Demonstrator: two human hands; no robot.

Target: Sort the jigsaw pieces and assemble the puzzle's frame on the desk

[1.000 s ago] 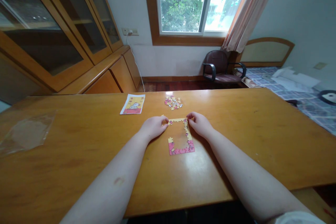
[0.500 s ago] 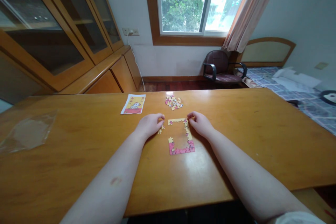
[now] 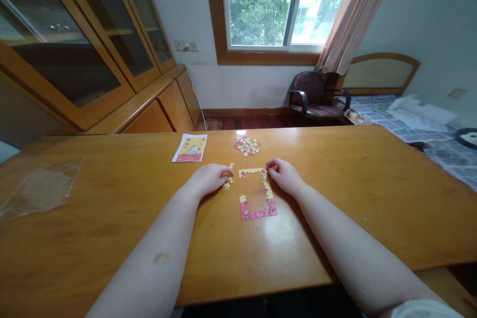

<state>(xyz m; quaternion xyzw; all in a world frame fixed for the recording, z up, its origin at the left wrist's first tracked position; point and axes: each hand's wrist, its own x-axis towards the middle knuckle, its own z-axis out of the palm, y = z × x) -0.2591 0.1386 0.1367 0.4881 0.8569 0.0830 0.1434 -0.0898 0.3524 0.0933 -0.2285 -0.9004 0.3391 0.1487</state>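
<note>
A partly built jigsaw frame (image 3: 257,194), yellow above and pink below, lies on the wooden table (image 3: 112,208). My left hand (image 3: 207,179) rests just left of it, fingers curled down onto a few loose yellow pieces (image 3: 228,185). My right hand (image 3: 283,176) sits at the frame's upper right corner, fingertips pinched on its edge. A pile of loose pieces (image 3: 246,145) lies farther back.
A printed reference card (image 3: 190,147) lies to the back left of the puzzle. A clear plastic bag (image 3: 39,189) is at the far left of the table. Beyond the table are cabinets, a dark chair (image 3: 315,95) and a bed at right.
My left hand has drawn back to the left, away from the frame's upper left corner, onto the loose yellow pieces. My right hand has stayed at the upper right corner.
</note>
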